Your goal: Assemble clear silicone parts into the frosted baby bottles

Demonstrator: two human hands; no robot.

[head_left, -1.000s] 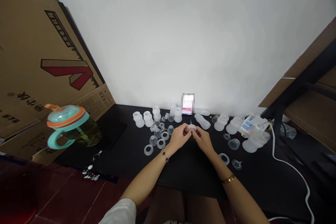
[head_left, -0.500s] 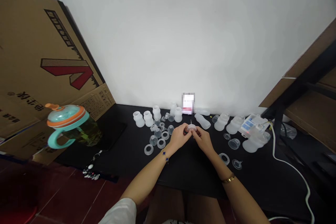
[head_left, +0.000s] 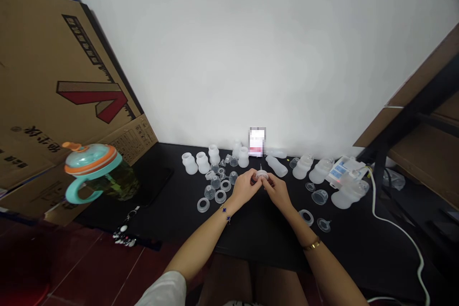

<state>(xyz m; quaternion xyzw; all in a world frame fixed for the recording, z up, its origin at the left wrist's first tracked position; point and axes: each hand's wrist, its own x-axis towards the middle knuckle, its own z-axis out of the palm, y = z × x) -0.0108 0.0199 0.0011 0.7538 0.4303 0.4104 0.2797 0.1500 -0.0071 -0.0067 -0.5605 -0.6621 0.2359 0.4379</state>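
Our left hand [head_left: 245, 188] and right hand [head_left: 278, 192] are pinching the white ring [head_left: 262, 173] between them, fingers curled almost together; neither is standing nearer. It is sitting ahead of both palms, over the black table [head_left: 260, 236], its thin stem [head_left: 261, 167] pointing up, the stem's long axis running roughly upright.

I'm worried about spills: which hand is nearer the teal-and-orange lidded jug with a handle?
Left. The left hand is to the right of the jug, well apart from it; the right hand is farther right, beyond the left.
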